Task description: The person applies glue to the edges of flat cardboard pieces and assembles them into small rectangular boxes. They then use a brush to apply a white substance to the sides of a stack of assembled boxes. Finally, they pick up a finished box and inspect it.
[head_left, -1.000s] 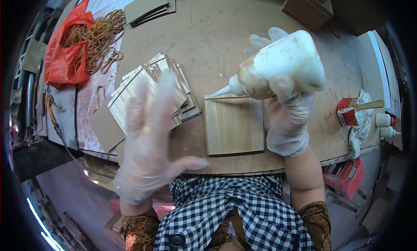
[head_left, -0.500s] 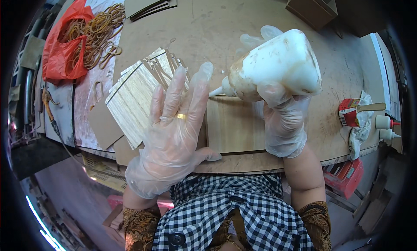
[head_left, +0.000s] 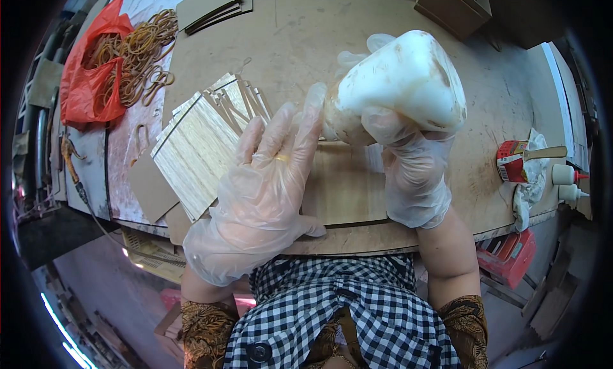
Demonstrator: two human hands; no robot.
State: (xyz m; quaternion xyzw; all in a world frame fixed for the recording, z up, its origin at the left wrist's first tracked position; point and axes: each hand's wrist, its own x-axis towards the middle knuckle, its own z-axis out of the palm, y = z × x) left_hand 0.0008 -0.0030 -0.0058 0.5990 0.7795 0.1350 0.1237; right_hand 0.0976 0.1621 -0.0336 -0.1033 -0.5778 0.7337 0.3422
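My right hand (head_left: 414, 168), in a clear plastic glove, is closed around a white squeeze bottle (head_left: 408, 82) smeared with brown. The bottle is tilted with its base up to the right; my left fingers hide its nozzle. My gloved left hand (head_left: 258, 196) lies with fingers stretched out over the left side of a flat pale wood board (head_left: 348, 190) near the table's front edge. A yellowish ring band shows through this glove. Left of this hand rests a stack of thin wood panels (head_left: 198, 152) with a dark band around it.
A red plastic bag (head_left: 92, 88) and tangled rubber bands (head_left: 150, 40) lie at the far left. Brown boards (head_left: 211, 8) are stacked at the back, and a cardboard box (head_left: 453, 11) stands back right. At right are a red tin (head_left: 511, 161) with a brush, a rag (head_left: 523, 203) and small bottles (head_left: 563, 175).
The bottle has moved left and slightly away from me, so its nozzle is now behind my left fingers. My left hand has shifted a little to the right.
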